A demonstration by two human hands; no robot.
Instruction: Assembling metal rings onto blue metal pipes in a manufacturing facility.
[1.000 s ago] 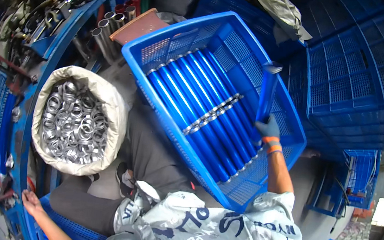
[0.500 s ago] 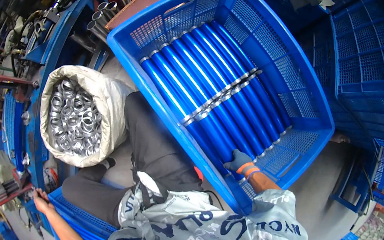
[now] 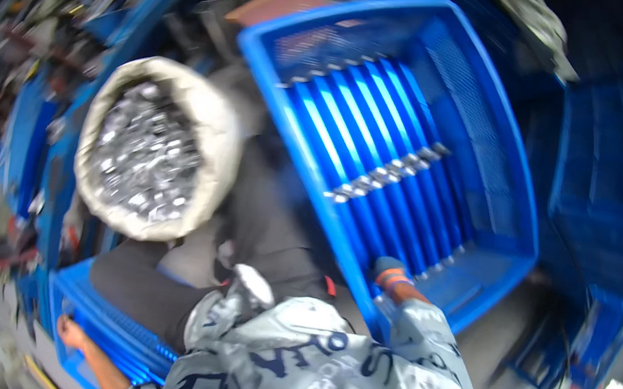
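My right hand (image 3: 389, 274), in a dark glove with an orange cuff, reaches into the near end of a large blue crate (image 3: 511, 260). It rests at the ends of the nearest blue tubes (image 3: 357, 236), which lie side by side in two rows and have silvery ends. Its fingers are blurred and partly hidden, so any grip is unclear. Down at the left, my bare left hand (image 3: 71, 332) is over the edge of a second blue crate (image 3: 63, 284), where more blue tubes (image 3: 124, 363) lie. Blur hides its fingers too.
A pale sack (image 3: 221, 131) full of silvery metal rings (image 3: 148, 153) stands left of the large crate, beside my legs (image 3: 270, 213). Blue racking with cluttered parts lines the left side. Stacked blue crates (image 3: 609, 147) stand at the right.
The whole view has shifted and blurred with head movement. My left hand has come down to the second crate, more of which now shows. My right hand stays at the large crate's near end.
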